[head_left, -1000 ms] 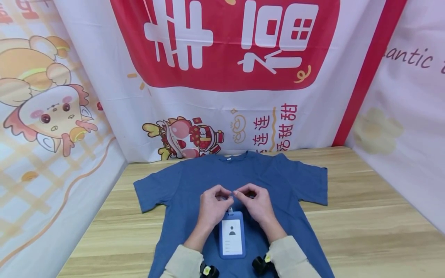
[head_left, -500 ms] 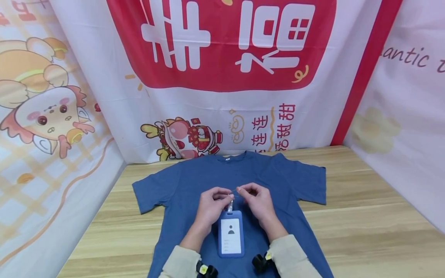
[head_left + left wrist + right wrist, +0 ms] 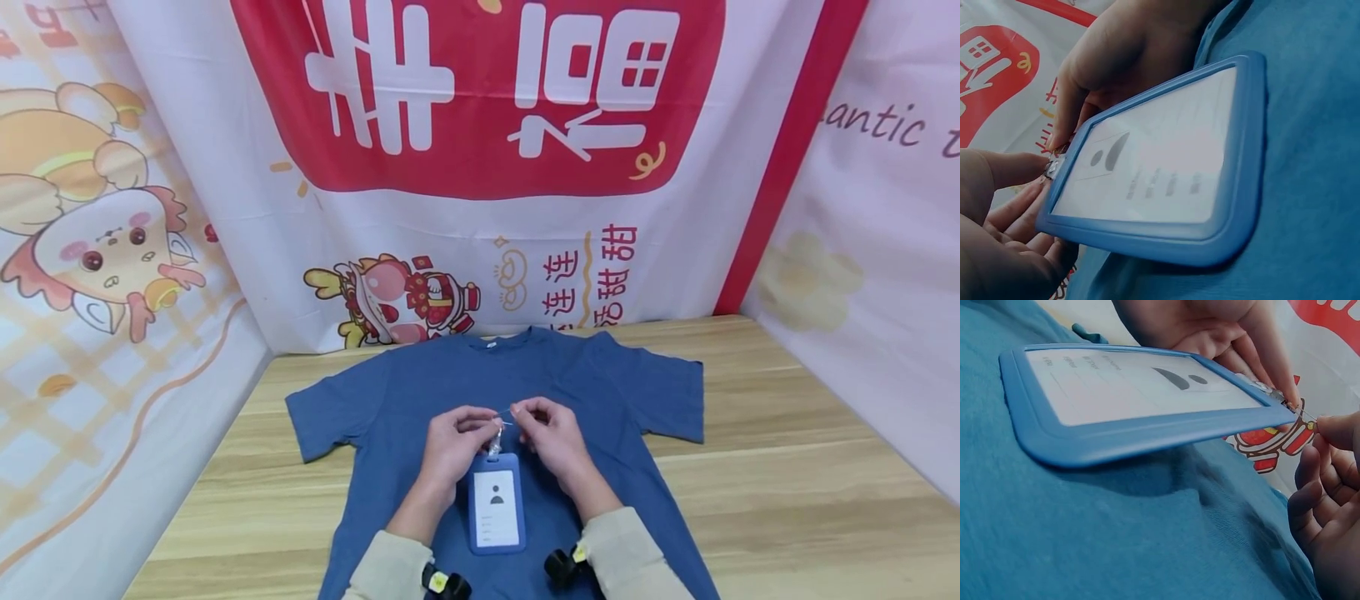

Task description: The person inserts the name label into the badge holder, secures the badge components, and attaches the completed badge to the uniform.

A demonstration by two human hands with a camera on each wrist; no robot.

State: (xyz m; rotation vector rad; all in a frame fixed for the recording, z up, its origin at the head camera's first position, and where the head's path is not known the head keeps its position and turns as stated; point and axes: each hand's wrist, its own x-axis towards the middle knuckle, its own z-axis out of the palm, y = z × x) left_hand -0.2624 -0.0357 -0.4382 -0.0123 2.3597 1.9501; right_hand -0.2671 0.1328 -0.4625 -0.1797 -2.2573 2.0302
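A blue-framed ID badge holder (image 3: 497, 512) with a white card hangs by a metal clip (image 3: 495, 443) over a blue T-shirt (image 3: 435, 379). My left hand (image 3: 448, 448) pinches the top of that clip between thumb and fingers. Close by, my right hand (image 3: 557, 437) pinches the end of a thin metal pin (image 3: 504, 412), which spans the small gap between both hands' fingertips. In the right wrist view the pin (image 3: 1309, 415) reaches from the clip to the right thumb. The holder is tilted, its top end raised off the shirt. Fingers partly hide the clip.
The T-shirt lies spread flat on a wooden table (image 3: 787, 467). A printed cloth (image 3: 480, 221) hangs behind the table, and more printed cloth (image 3: 847, 242) stands along both sides. A small camera (image 3: 562, 568) sits at the right wrist, another camera (image 3: 453, 586) at the left.
My right fingertips have drawn slightly away from the left ones, and the thin pin now shows between them. The badge holder has swung a little, its lower end almost in place.
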